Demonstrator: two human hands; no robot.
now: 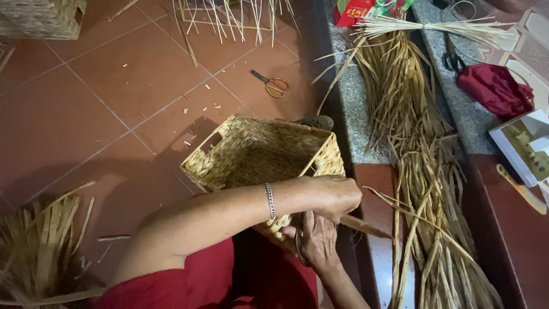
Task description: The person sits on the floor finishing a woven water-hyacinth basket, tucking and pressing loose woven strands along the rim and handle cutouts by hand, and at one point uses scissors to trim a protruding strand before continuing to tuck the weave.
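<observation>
A square woven straw basket with a handle slot rests on my lap, tilted with its opening facing up and away. My left hand, with a silver bracelet on the wrist, reaches across the basket's near right corner. It is closed on a flat dried straw strand that sticks out to the right. Just below, my right hand presses against the underside of that same corner, fingers pointing up. A thin bangle hangs on its wrist.
A long bundle of dried straw lies along the stone step on the right. On the red tile floor lie orange-handled scissors. A second pair of scissors lies beside a red cloth. More straw lies at lower left, and another basket sits at top left.
</observation>
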